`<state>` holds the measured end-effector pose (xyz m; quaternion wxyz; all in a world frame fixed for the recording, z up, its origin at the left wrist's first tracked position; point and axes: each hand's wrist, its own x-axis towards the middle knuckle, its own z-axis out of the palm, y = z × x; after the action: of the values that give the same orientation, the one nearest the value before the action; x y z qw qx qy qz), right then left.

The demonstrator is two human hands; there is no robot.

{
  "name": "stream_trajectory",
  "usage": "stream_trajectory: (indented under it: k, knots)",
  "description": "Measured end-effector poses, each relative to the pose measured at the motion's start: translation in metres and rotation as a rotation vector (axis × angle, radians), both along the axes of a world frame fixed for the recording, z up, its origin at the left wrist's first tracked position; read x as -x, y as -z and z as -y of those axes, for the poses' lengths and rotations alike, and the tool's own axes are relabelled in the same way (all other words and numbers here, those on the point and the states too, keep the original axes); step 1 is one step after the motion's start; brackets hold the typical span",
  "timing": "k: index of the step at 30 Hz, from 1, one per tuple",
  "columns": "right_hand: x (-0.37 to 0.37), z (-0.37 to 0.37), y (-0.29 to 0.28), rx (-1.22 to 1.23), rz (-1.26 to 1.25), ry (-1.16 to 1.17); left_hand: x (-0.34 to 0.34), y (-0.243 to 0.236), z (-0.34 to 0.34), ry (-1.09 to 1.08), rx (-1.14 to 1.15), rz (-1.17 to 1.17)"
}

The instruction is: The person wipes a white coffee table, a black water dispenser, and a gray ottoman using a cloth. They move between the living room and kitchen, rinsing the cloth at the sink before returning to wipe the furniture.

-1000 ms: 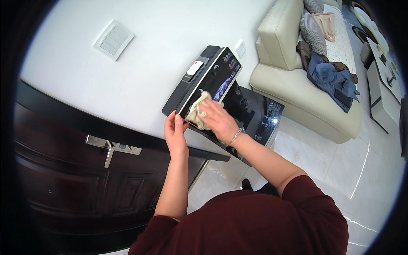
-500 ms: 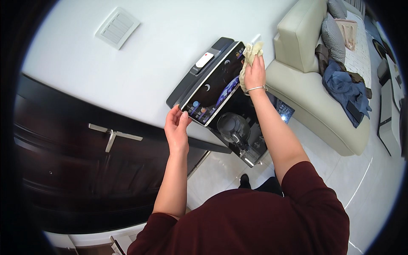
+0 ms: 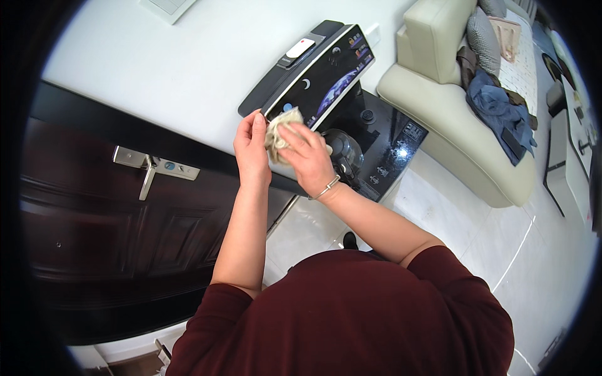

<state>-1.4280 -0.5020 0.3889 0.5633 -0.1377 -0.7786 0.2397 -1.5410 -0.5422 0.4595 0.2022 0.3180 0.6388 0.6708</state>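
Note:
My left hand [image 3: 251, 149] grips the lower-left corner of the tilted black display panel [image 3: 331, 74] with its fingertips. My right hand [image 3: 306, 156] presses a crumpled cream cloth [image 3: 282, 128] against that panel's lower-left end, partly hiding it. The panel has moon and planet pictures and a pale edge, and tops a black appliance with a white remote-like object [image 3: 300, 47] on its back part. Below the panel, a glass pot [image 3: 343, 150] rests on the glossy black lower deck [image 3: 389, 135], partly behind my right hand.
A white wall [image 3: 157, 75] stands behind the appliance, with a dark wooden door [image 3: 106, 219] and steel handle at left. A cream sofa [image 3: 451, 138] with cushions and blue clothing [image 3: 495, 113] is at right, beside a white cabinet [image 3: 564, 163]. Pale tiles [image 3: 458, 225] form the floor.
My right hand and cloth went up to the panel's right edge, then back down to its lower-left end. My left hand stays at the corner. The whole view has shifted slightly.

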Motion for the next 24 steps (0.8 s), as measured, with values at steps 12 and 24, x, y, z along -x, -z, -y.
stream_trajectory:
  k: [12,24]
  knots:
    - [-0.136,-0.082,0.057,0.81,-0.032,0.16,-0.004,0.005,0.011,-0.02,-0.06,0.051]
    - [-0.069,0.039,0.064,1.17,0.214,-0.338,0.027,0.085,0.094,-0.162,0.099,0.155]
